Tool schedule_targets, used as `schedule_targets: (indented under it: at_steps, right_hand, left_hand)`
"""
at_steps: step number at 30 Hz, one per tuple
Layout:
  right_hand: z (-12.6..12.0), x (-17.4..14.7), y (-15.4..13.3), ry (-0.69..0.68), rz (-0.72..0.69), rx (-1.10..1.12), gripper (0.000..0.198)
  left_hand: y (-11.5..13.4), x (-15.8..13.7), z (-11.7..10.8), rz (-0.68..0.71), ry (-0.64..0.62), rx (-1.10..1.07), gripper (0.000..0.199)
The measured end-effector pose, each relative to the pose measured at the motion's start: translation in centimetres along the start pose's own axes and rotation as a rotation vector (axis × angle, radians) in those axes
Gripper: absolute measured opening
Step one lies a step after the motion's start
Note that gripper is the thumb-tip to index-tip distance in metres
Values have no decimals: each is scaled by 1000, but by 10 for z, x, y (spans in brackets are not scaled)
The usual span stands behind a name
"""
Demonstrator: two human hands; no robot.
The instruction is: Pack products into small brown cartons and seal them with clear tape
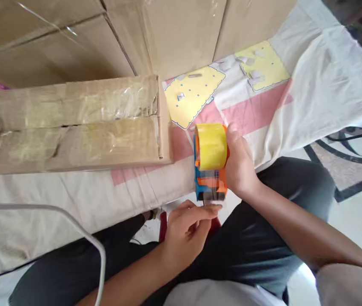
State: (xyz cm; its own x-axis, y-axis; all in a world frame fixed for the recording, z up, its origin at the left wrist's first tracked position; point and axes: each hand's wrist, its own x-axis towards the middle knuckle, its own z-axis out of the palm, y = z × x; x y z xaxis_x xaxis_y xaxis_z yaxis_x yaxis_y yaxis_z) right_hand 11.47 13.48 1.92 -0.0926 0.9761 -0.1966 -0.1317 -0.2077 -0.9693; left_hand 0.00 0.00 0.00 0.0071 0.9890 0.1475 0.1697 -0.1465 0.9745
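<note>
My right hand [241,165] is closed around an orange and blue tape dispenser [220,178], which carries a thick roll of yellowish packing tape [212,146]. The dispenser's dark toothed cutter end points down toward my lap. Just below that end is my left hand [187,236], thumb and forefinger pinched at the clear free end of the tape. To the left, a long cardboard box [81,146] lies on the cloth, with shiny tape strips along its top seam.
Large cardboard boxes [181,34] stand along the back. Two yellow sheets with small cut-outs, one in the middle [190,106] and another farther right [268,68], lie on the white and pink cloth [251,106]. A pale cable [72,219] loops across the lower left.
</note>
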Motion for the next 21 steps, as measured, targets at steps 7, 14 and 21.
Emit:
schedule_targets:
  at_steps: [7, 14, 21]
  right_hand:
    - [-1, -7, -7, -96, 8, -37, 48]
    - [1, 10, -11, -43, 2, -60, 43]
    - [4, 10, -21, -217, 46, -17, 31]
  left_hand:
    - [4, -14, 3, 4, -33, -56, 32]
    - [-5, -21, 2, 39, -63, -64, 28]
    - [-13, -20, -5, -27, -45, -61, 26]
